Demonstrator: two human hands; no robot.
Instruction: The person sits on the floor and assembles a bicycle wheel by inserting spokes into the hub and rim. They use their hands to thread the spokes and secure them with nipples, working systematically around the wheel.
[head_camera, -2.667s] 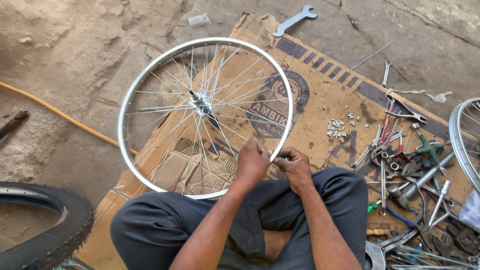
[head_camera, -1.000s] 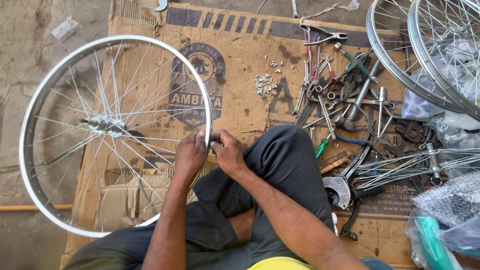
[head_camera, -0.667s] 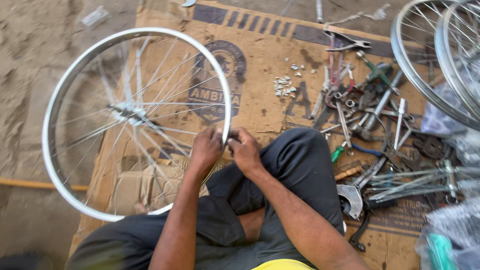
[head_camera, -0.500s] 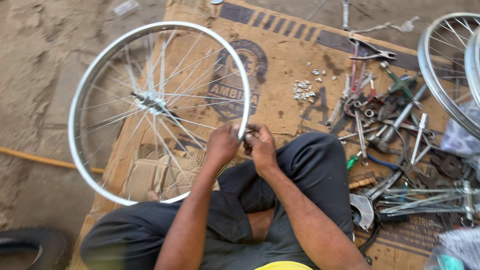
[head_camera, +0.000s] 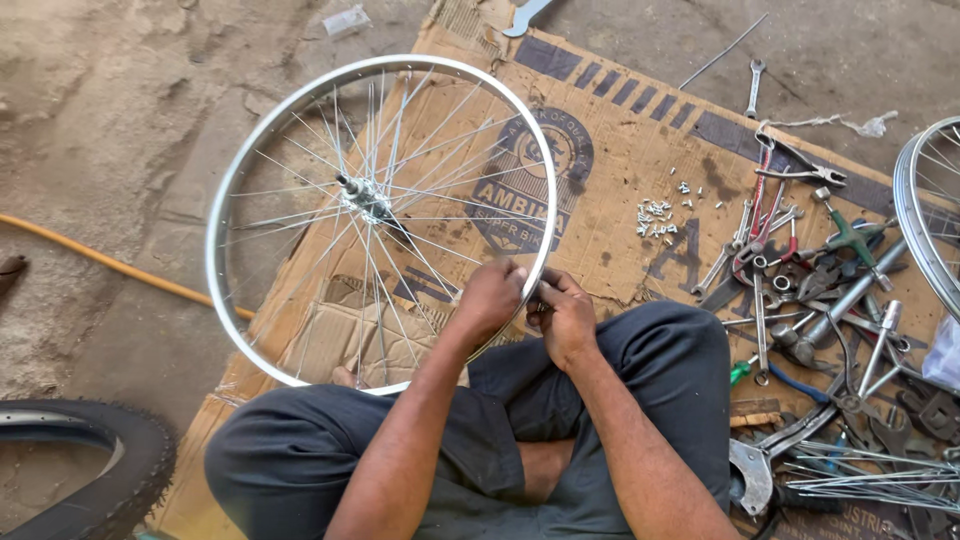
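A silver bicycle wheel rim with thin spokes and a central hub lies across my lap and the cardboard sheet. My left hand is closed on the rim's near edge, fingers among the spokes. My right hand pinches at the same spot on the rim from the outside; something small may sit between its fingers, but I cannot make it out. I sit cross-legged in dark trousers.
Small silver spoke nipples lie scattered on the cardboard. Spanners, pliers and other tools are piled at the right, with loose spokes. Another rim is at the right edge, a black tyre at lower left, a yellow hose on the ground.
The view has swung left, so the wheel now sits more to the centre and the tool pile nearer the right edge. Both hands stay together at the rim's near edge.
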